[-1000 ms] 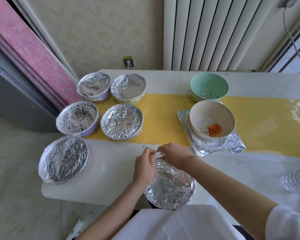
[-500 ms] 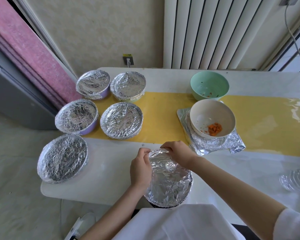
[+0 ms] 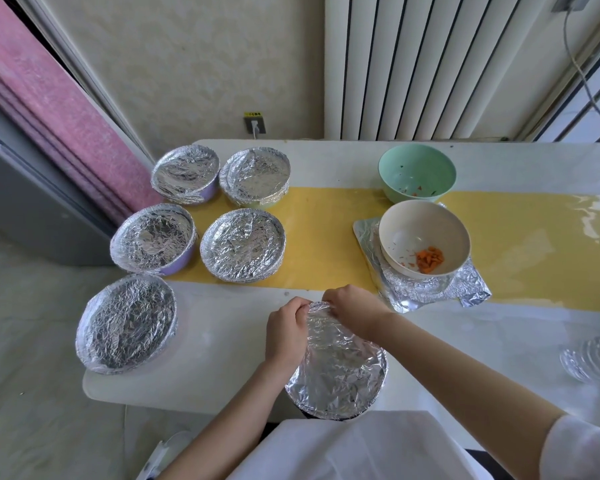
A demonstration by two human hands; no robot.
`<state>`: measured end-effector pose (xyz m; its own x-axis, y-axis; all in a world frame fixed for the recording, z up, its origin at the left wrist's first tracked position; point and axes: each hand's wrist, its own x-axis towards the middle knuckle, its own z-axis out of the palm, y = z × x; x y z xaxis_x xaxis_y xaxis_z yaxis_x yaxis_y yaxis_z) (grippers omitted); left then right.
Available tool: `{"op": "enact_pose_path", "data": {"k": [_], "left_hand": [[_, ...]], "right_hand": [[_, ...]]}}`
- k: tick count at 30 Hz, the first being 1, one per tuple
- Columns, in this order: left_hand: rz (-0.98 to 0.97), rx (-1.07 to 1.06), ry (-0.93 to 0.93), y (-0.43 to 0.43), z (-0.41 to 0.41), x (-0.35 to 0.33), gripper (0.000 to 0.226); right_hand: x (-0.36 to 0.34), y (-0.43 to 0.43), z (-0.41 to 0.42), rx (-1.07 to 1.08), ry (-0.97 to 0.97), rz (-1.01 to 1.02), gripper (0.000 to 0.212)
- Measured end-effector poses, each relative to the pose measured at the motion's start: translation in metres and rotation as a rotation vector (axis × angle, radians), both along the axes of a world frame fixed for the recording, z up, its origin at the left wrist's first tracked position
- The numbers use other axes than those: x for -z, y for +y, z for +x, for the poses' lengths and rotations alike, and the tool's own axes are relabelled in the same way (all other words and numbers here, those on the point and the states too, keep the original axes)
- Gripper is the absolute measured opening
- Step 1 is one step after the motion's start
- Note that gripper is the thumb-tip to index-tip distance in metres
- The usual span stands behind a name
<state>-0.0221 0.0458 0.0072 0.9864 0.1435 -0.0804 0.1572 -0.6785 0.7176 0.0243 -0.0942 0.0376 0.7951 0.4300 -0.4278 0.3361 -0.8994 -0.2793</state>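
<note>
Foil sheet (image 3: pixel 336 362) has its far edge pinched by left hand (image 3: pixel 284 332) and right hand (image 3: pixel 352 308).

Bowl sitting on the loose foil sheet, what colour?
Cream bowl, orange bits inside; clearest in the head view.

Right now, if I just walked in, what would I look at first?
Five shiny foil-covered bowls sit together on the left side of the table. At the near edge, the left hand and right hand pinch the far rim of a sixth foil-covered bowl. On the right, a cream bowl with orange food bits stands on a foil sheet.
</note>
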Motion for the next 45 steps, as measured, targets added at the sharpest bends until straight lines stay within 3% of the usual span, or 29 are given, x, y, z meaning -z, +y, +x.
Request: {"op": "enact_pose_path", "data": {"k": [9,15,19,23,27,33,41,45], "left_hand": [[0.004,0.013,0.006,0.0,-0.002,0.001,0.018],[0.005,-0.008,0.039,0.002,-0.006,0.001,0.021],[0.038,-0.036,0.075,-0.001,-0.009,-0.002,0.026],[-0.078,-0.006,0.02,-0.009,-0.005,-0.004,0.023],[-0.133,0.01,0.044,-0.005,0.001,-0.002,0.019],[-0.08,-0.008,0.007,-0.004,0.001,-0.004,0.019],[-0.117,-0.026,0.013,-0.007,-0.002,-0.005,0.021],[-0.15,-0.052,0.027,-0.009,-0.004,-0.007,0.016]], "right_hand": [[-0.015,0.005,-0.003,0.078,0.04,0.026,0.027],[0.004,-0.011,-0.009,0.2,0.072,0.283,0.031],[0.014,-0.019,-0.007,0.295,0.086,0.344,0.029],[0.013,-0.019,-0.004,0.276,0.098,0.3,0.028],[0.005,-0.014,0.005,0.129,0.086,0.113,0.025],[-0.012,-0.002,0.008,-0.015,0.007,-0.093,0.021],[0.005,-0.005,0.008,0.05,0.052,0.115,0.023],[0.004,0.001,0.006,0.02,0.012,0.075,0.021]]}}
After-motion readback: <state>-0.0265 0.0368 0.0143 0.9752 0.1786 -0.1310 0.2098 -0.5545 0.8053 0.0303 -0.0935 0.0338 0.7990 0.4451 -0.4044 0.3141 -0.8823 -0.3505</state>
